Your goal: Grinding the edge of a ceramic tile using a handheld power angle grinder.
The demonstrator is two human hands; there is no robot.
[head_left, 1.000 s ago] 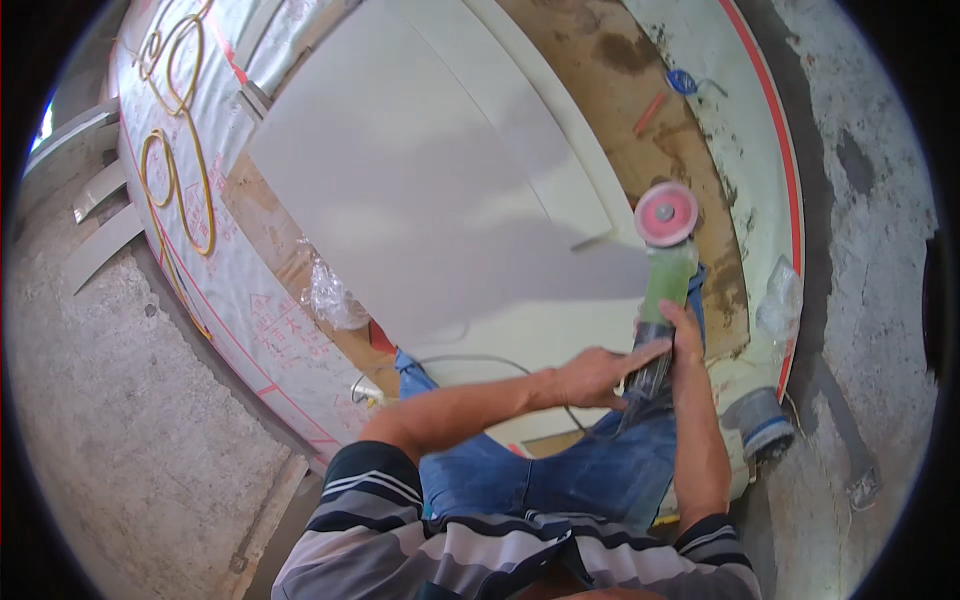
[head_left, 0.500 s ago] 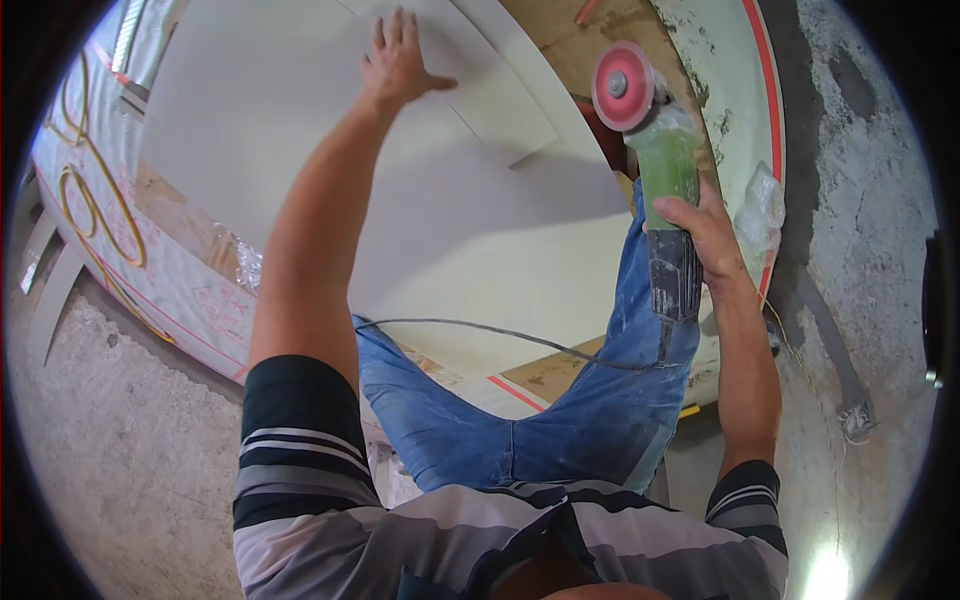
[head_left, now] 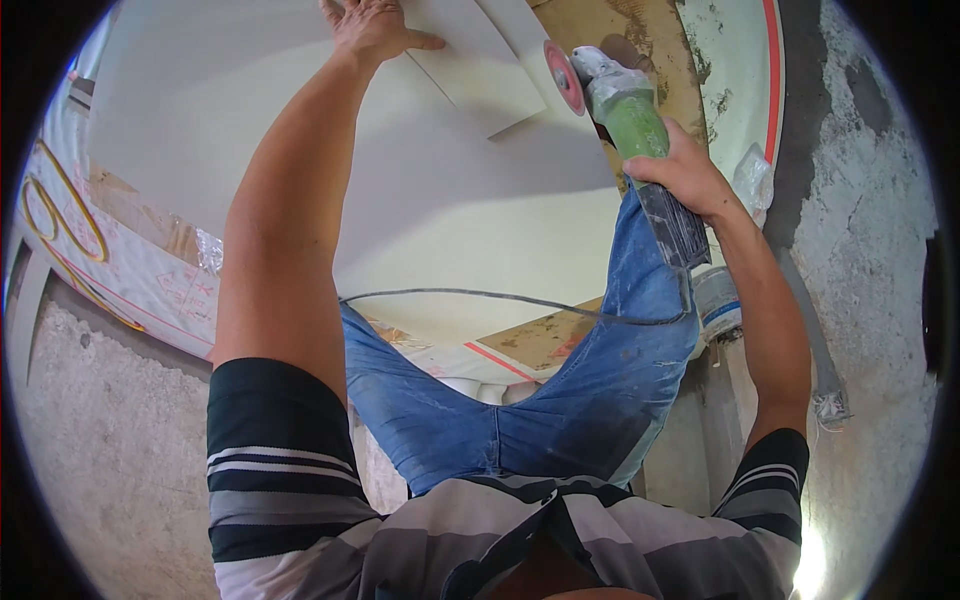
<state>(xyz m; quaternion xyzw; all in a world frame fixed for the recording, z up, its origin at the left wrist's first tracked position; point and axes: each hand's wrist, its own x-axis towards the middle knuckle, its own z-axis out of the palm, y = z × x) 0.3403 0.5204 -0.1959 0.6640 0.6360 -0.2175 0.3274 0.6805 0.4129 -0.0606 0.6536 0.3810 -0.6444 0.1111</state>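
Observation:
My left hand [head_left: 367, 30] lies with spread fingers on a large white sheet [head_left: 240, 120] at the top of the view, beside a narrower cut strip [head_left: 495, 90]; some fingertips run out of frame. In my right hand [head_left: 680, 170] is a green angle grinder [head_left: 637, 127], gripped round its body above my right thigh. The grinder's pink disc [head_left: 563, 75] is turned nearly edge-on, over the sheet's right edge. A dark cord [head_left: 480, 294] runs from the tool across both my legs.
Brown board [head_left: 660, 40] lies beside and under the sheet. A yellow hose [head_left: 95, 240] coils on printed white covering at left. At right are a clear plastic bag [head_left: 752, 180], a grey bucket-like object [head_left: 717, 300] partly behind my arm, and rough concrete floor [head_left: 860, 200].
My left hand has left the grinder and moved forward onto the sheet. My right hand still holds the grinder, whose disc has swung from face-up to nearly edge-on, pointing further left.

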